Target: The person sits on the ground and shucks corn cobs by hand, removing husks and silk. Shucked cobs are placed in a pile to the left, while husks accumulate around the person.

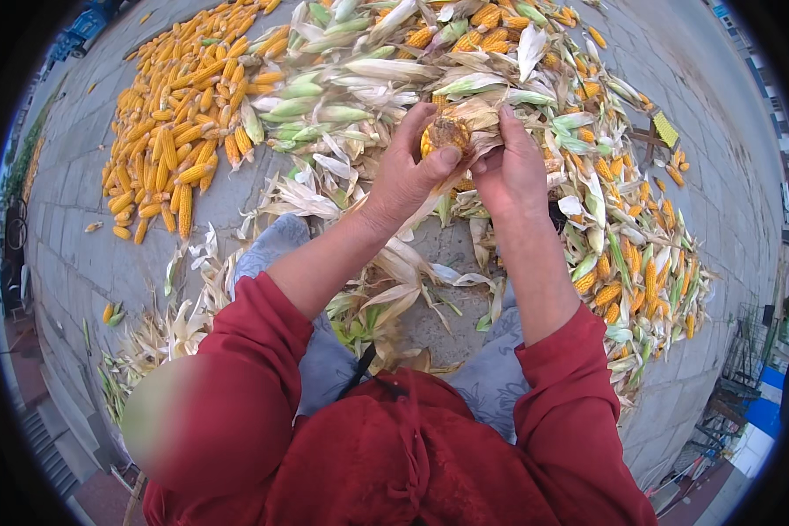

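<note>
My left hand [414,154] is wrapped around a yellow corn ear [445,136], its thumb across the side. The tip of that ear looks brownish and faces up toward me. Dry husk leaves [478,118] hang from the ear's right side, pinched between the thumb and fingers of my right hand [513,158]. Part of the ear is hidden behind my left fingers. Beyond both hands lies a heap of corn ears and loose husks [394,69], some green and some dry.
Husked corn ears [171,131] form a pile on the paved ground [72,217] at the left. More husks and ears [651,283] spread along the right. Loose husks [401,276] lie between my legs. A small stool-like object with a yellow top [665,129] stands at the right.
</note>
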`<state>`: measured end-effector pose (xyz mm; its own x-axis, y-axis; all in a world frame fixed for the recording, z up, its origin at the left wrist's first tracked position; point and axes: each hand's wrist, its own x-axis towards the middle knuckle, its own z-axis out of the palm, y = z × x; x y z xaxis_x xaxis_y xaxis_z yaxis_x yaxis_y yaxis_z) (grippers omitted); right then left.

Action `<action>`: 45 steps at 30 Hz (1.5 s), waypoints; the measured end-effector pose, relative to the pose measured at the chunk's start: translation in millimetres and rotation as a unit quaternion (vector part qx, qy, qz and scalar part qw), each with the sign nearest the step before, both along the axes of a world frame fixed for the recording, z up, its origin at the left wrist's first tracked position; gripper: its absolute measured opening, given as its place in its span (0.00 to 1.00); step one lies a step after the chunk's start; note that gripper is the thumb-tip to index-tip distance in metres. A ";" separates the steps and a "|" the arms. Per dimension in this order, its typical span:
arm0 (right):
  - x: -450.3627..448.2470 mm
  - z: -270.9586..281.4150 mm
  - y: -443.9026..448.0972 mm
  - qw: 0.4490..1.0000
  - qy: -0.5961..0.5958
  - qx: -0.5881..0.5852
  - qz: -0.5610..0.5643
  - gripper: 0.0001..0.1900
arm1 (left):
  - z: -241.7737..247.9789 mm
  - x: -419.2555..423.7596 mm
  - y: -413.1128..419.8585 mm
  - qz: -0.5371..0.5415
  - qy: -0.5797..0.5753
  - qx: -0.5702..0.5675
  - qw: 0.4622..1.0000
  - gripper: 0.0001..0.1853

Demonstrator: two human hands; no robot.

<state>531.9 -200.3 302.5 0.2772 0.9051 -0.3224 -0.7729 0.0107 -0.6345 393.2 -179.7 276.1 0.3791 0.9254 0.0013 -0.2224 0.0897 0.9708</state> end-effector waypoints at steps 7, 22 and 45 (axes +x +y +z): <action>-9.2 -3.2 -5.7 0.991 0.054 0.059 0.112 0.13 | 2.4 8.8 17.0 0.060 -0.198 -0.131 0.970 0.28; -42.6 -8.0 -58.6 0.555 -0.468 0.160 0.668 0.14 | 23.0 -77.6 85.3 0.148 -0.192 -0.122 0.963 0.26; -52.5 -51.6 -36.3 0.862 -0.307 -0.070 0.397 0.26 | 37.7 -58.0 68.1 0.062 -0.236 -0.113 0.963 0.31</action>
<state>479.3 -236.6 250.9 -0.2548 0.8519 -0.4575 -0.0193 -0.4776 -0.8784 335.2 -111.6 313.8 0.2726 0.9603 -0.0594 -0.6569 0.2309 0.7177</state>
